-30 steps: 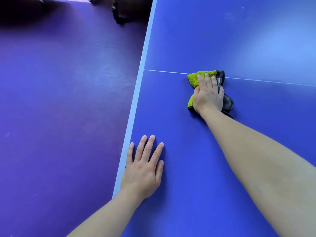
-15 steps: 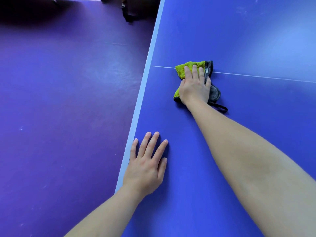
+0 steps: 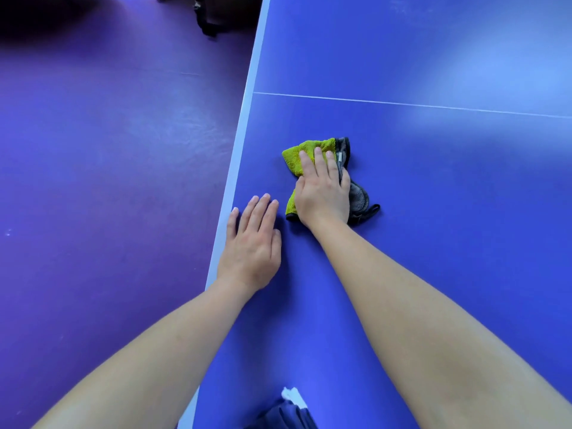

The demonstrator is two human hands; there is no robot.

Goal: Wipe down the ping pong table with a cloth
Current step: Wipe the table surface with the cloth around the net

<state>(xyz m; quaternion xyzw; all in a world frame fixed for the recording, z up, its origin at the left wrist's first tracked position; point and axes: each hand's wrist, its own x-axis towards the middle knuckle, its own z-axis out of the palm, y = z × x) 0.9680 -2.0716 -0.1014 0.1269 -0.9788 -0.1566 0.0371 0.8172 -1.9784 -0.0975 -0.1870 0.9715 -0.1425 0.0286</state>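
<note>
Cloth lies bunched under the flat-fingered right hand near the table's left edge; the bunching risks missed streaks.

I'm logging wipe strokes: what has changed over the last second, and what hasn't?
The right hand, pressing flat on the cloth, drew it back from the white line toward the person, close to the left hand. The left hand stayed flat by the table edge.
</note>
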